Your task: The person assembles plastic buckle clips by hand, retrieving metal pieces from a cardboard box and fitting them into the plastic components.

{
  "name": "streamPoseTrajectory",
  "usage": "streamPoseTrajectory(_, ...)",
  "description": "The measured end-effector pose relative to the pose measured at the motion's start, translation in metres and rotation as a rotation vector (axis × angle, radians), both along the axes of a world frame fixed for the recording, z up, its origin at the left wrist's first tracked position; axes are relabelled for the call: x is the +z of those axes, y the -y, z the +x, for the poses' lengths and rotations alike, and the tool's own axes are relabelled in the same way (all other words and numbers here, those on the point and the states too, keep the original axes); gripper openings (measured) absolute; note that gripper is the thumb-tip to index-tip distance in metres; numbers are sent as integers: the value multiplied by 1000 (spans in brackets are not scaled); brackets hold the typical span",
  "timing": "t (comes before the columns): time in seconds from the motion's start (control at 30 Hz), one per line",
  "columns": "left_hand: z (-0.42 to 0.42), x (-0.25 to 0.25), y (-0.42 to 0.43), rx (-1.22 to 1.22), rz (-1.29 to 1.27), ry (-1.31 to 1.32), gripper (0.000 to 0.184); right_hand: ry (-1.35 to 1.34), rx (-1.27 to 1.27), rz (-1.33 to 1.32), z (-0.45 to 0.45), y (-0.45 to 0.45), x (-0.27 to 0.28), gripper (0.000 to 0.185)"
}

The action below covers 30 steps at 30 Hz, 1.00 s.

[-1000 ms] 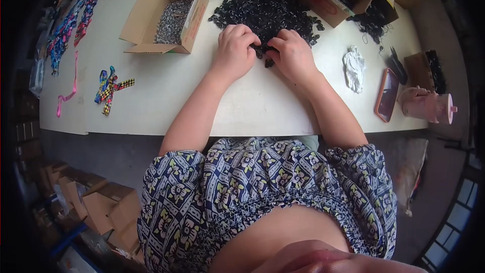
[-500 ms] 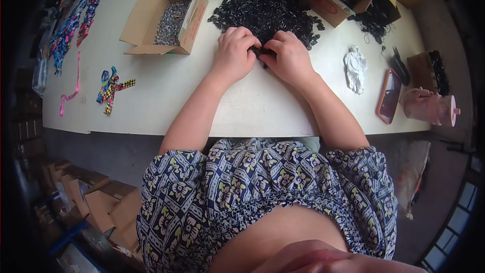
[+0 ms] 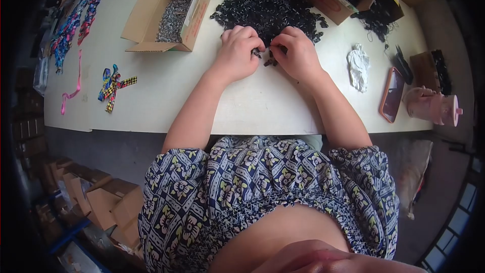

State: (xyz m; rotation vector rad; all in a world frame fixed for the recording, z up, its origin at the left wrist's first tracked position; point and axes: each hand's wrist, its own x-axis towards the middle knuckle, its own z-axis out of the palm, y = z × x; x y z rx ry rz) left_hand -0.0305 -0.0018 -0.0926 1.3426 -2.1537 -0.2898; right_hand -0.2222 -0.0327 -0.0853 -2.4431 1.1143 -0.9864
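A heap of small black buckle-like pieces [image 3: 265, 7] lies on the pale table, and both hands are at its near edge. My left hand [image 3: 238, 54] has thumb and fingers closed around a small dark piece [image 3: 256, 52], whose tip shows at the fingertips. Just to the right, my right hand [image 3: 298, 56] is closed in a pinch. Whatever is between its fingertips is too small to make out. A few loose dark pieces [image 3: 270, 62] lie beneath the right fingertips. A narrow gap separates the two hands.
At left stands an open carton [image 3: 188, 33] of small metal parts; another open carton [image 3: 328, 2] is at back right. Patterned straps [image 3: 112, 88] and a pink ribbon [image 3: 78, 78] lie left. A crumpled white wrapper [image 3: 358, 68], phone [image 3: 391, 95] and pink cup [image 3: 433, 106] are right.
My hands have drawn slightly apart from where the fingertips met over a black piece. The right hand has shifted a little right. The view has moved slightly.
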Motion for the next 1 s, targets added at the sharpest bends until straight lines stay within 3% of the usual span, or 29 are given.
streamPoseTrajectory(0.27,4,8,-5,16,137,134,13,41,40,2,1,-1,1,10)
streamPoseTrajectory(0.77,-7,-3,-4,1,58,85,9,53,43,45,0,-1,2,9)
streamPoseTrajectory(0.9,-8,-3,-1,8,-74,-63,8,59,30,76,-1,-1,2,11)
streamPoseTrajectory(1.0,-7,0,4,42,-107,-313,8,269,-11,434,3,-6,2,18)
